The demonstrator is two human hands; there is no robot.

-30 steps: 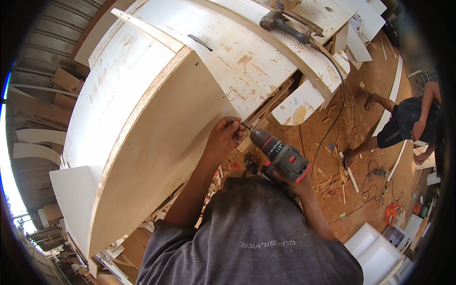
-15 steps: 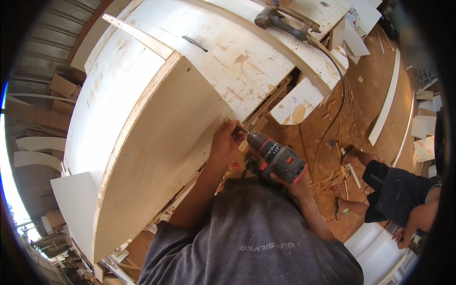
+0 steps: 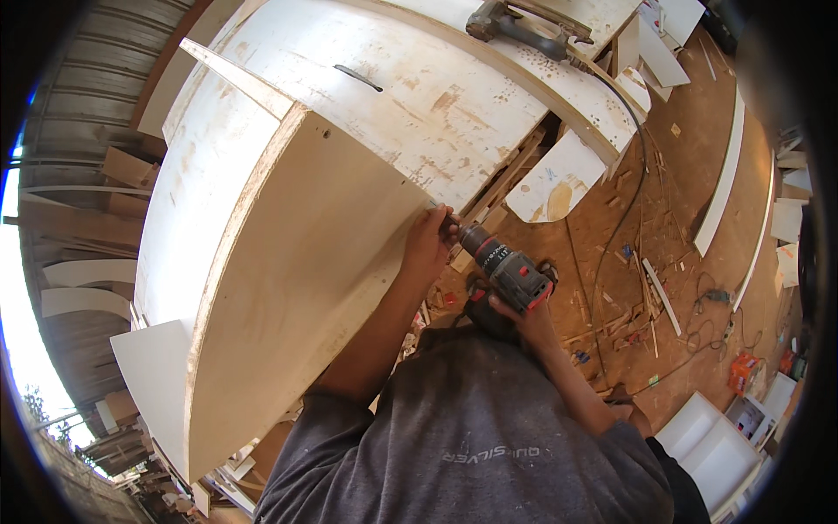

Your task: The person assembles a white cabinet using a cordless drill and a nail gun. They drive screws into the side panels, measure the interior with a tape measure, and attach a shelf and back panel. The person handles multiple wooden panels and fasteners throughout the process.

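Observation:
My right hand [image 3: 524,320] grips a black and red cordless drill [image 3: 517,278] from behind, its chuck pointing up and left. At the front of the chuck my left hand [image 3: 431,237] is closed in a pinch, fingertips together at the right corner of a pale curved panel [image 3: 297,227]. What those fingers hold is too small and covered to make out. Standing up from the workpiece, the panel has a rough raw edge along its curved side. Behind it lies a large white curved board [image 3: 419,96] with brown scuffs.
A dark power tool [image 3: 524,37] with a cable rests on the board's far side. Offcuts and wood scraps litter the brown floor [image 3: 637,271]. Long white strips [image 3: 723,175] lie at the right, and a white box [image 3: 709,441] stands lower right. Curved pieces [image 3: 87,301] sit at the left.
The person at the right has moved down and is now mostly hidden behind my right arm. My view has shifted slightly; my hands and the drill stay together at the panel's corner.

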